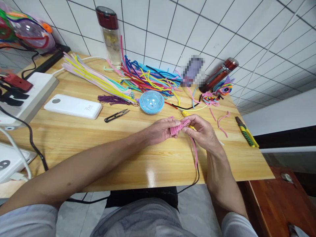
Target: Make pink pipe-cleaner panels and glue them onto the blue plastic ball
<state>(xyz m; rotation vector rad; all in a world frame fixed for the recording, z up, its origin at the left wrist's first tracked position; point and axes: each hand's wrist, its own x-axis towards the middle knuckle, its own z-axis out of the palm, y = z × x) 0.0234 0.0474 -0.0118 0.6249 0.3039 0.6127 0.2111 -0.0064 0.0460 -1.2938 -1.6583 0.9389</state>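
Observation:
Between my two hands is a pink pipe cleaner (175, 129), bent into a row of close folds. My left hand (163, 129) pinches the folded part between thumb and fingers. At the other end of the folds, my right hand (201, 131) is closed on the same pink piece. A loose pink tail (195, 154) hangs below toward the table's front. Just behind the right hand lies a yellow-handled tool (185, 113), partly covered by the fingers, with a black cord near it. The blue bowl (151, 102) stands a little beyond my hands.
Thread snips (116, 116) and a white power bank (73, 106) lie to the left. Bundled pipe cleaners (148, 77) spread along the wall beside a glass bottle (110, 39). A red flask (218, 75) stands at the back right; green-and-yellow pliers (247, 132) lie near the right edge.

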